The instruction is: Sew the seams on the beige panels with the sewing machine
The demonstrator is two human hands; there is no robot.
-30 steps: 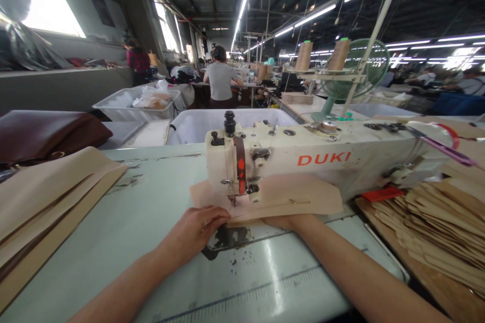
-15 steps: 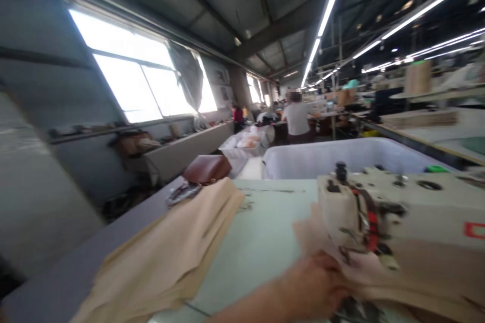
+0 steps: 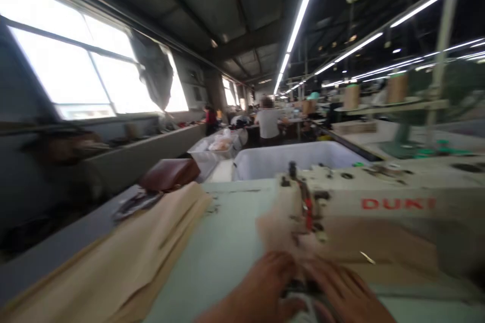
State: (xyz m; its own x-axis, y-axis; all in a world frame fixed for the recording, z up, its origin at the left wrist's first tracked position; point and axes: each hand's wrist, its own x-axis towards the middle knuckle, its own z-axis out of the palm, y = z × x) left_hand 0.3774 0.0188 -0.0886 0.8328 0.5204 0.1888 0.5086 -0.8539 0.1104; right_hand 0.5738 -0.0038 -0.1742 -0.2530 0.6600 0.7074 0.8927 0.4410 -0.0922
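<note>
A white sewing machine (image 3: 394, 202) with red lettering stands at the right, its needle end above tan cloth (image 3: 278, 227). More of this cloth lies under the machine's arm. My left hand (image 3: 261, 282) rests on the near edge of the cloth, just before the needle area, fingers bent forward and thumb apart. Beside it, my right hand (image 3: 341, 287) lies with fingers stretched out over the cloth. Between the hands shows a blurred, shiny grey metal part (image 3: 303, 308). A small gold-coloured piece (image 3: 367, 257) lies on the cloth under the arm.
A stack of beige cloth pieces (image 3: 151, 247) covers the table's left side. Behind it sits a brown leather-like item (image 3: 170, 174). A large white bin (image 3: 284, 156) stands beyond the pale green table (image 3: 220, 242). Farther back is a person in a white top (image 3: 269, 123).
My view has turned right, so the machine and table appear farther left. My right hand has come into view beside my left hand, on the cloth.
</note>
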